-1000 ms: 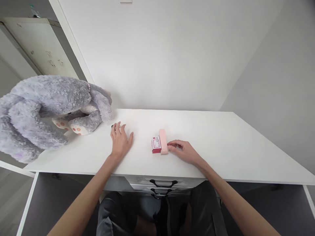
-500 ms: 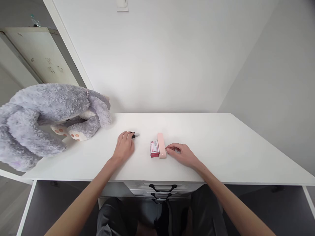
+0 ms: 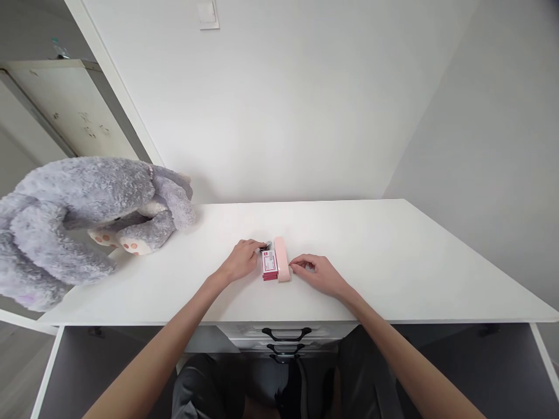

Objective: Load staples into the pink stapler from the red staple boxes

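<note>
On the white tabletop [image 3: 371,250] lies a pink stapler [image 3: 282,261], its long side pointing away from me. Close against its left side is a small stack of red-and-white boxes [image 3: 269,263]. A small black-and-silver object [image 3: 265,247], its kind too small to make out, lies just behind the boxes. The fingertips of my left hand [image 3: 243,259] are on that object, index finger reaching forward and the others curled. My right hand [image 3: 318,272] has thumb and index finger drawn together at the stapler's right edge.
A big grey plush toy [image 3: 91,192] sits slumped over the table's left end. Behind the table rises a white wall [image 3: 279,105] with a light switch [image 3: 208,13]. Drawers with black handles [image 3: 286,334] are below the front edge, above my legs.
My left hand has moved right, bringing the black-and-silver object from the left to just behind the boxes. My right hand stays by the stapler. The view has shifted slightly.
</note>
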A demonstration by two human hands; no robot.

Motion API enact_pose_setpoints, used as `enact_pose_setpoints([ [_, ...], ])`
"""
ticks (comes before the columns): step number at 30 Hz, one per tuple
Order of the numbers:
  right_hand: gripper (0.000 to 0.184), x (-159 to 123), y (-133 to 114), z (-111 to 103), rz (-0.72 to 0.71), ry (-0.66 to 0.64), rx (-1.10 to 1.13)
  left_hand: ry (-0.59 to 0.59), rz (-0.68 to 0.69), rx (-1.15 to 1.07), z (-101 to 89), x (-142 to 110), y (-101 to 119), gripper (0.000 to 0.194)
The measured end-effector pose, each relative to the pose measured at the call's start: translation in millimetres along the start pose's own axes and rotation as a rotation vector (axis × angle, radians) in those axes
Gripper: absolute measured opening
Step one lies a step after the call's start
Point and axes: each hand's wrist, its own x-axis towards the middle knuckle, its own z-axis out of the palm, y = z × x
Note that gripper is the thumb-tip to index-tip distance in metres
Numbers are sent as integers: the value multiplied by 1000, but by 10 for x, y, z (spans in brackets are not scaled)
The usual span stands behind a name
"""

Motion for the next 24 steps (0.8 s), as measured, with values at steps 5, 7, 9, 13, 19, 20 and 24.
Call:
enact_pose_setpoints([
  [5, 28, -7, -14, -1, 7, -6, -5, -18, -15, -29, -43, -27, 102, 52],
  [7, 28, -9, -20, -3, 5, -7, -5, -23, -70, -62, -52, -29, 116, 58],
  [9, 28, -10, -26, -4, 5, -7, -4, -41, -100, -90, -55, -26, 128, 61],
  [13, 27, -13, -27, 3, 3, 2, 11, -34, -98, -128, -36, -28, 130, 60],
  [19, 33, -7, 50, 15, 17, 47, 58, 114, -157, -67, 18, -223, -178, 46],
  [20, 34, 6, 49, 13, 32, 81, 74, 171, -159, -28, 16, -283, -271, 42],
  [24, 36, 121, -170, 29, -1, 255, 20, 351, -144, 120, -20, -486, -633, 38],
])
